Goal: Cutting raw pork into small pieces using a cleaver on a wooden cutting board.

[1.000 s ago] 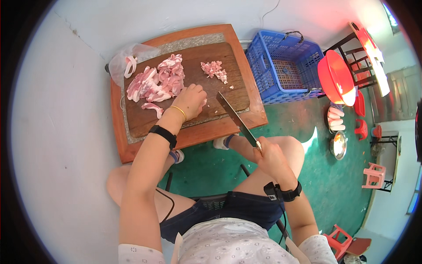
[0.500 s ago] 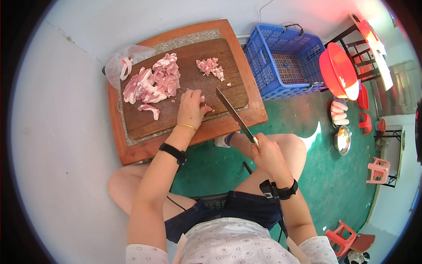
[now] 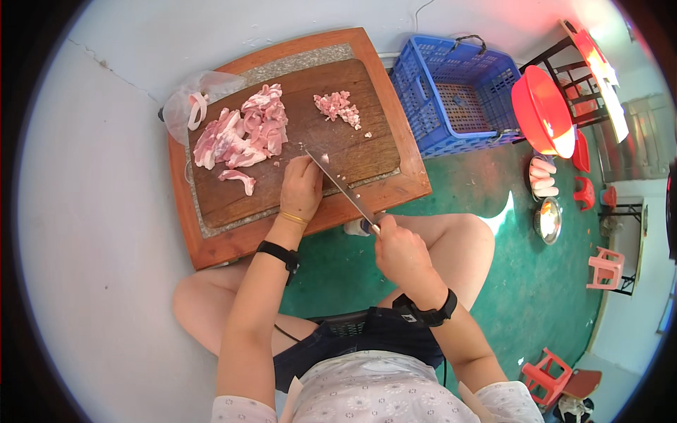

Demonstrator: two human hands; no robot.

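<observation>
My right hand grips a long knife by its handle, the blade slanting up-left over the wooden cutting board. My left hand rests on the board with fingers curled beside the blade; what lies under them is hidden. A heap of raw sliced meat lies on the board's left part, with a separate strip below it. A small pile of chopped meat sits at upper right, and small bits lie near the blade. A clear plastic bag is at the board's upper left corner.
The board sits on a wooden table against a white wall. To its right are a blue plastic crate, a red basin, a dish of long pale items, a metal bowl and red and pink stools.
My right hand has swung the knife leftward, so its blade now lies beside my left fingers. My left hand has moved slightly down, its fingers more curled.
</observation>
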